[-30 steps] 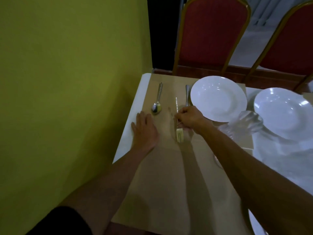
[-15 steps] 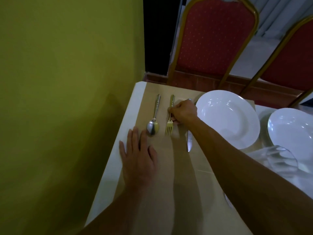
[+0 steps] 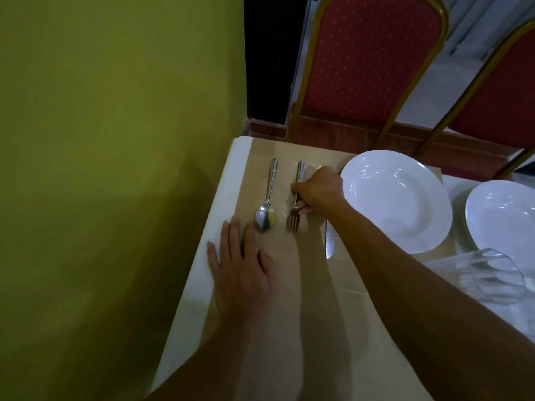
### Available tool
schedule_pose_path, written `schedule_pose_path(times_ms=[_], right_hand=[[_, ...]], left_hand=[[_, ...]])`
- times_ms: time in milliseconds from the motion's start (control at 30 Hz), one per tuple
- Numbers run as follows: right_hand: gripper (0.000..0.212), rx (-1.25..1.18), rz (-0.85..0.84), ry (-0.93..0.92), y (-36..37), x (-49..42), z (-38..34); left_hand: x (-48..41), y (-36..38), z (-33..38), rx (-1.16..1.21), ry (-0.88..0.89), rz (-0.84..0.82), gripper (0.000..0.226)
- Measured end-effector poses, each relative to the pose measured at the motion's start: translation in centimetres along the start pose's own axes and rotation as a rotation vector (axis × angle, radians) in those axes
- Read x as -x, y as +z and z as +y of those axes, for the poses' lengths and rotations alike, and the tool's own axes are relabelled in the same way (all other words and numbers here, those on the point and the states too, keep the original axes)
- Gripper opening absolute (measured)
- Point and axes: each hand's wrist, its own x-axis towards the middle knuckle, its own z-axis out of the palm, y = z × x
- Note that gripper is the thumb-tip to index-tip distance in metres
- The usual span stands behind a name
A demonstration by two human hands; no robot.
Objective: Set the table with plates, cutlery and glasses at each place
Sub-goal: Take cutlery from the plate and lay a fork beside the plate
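A fork (image 3: pixel 293 219) lies on the brown table runner (image 3: pixel 289 328), tines toward me, and my right hand (image 3: pixel 317 190) pinches its handle. A spoon (image 3: pixel 265 217) lies parallel just left of it. Right of the fork lies a knife (image 3: pixel 329 241), its handle hidden under my right forearm. A white deep plate (image 3: pixel 396 209) sits right of the knife. My left hand (image 3: pixel 241 273) rests flat on the runner, fingers straight, just below the spoon's bowl.
A second white plate (image 3: pixel 503 227) and an overturned clear glass (image 3: pixel 489 276) are at the right edge. The yellow-green wall (image 3: pixel 115 169) runs along the table's left side. Two red chairs with gold frames (image 3: pixel 367 68) stand behind the table.
My right hand carried the fork up and left, setting it down parallel to the spoon. The view has shifted, so the table sits lower in frame. My left hand stays flat.
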Motion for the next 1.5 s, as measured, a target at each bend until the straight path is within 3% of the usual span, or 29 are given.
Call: schedule_pose_path(times_ms=[1500], right_hand=[[0.019, 0.165, -0.054, -0.061, -0.55, -0.42, -0.32]], left_hand=[[-0.06, -0.27, -0.08, 0.023, -0.012, -0.026, 0.058]])
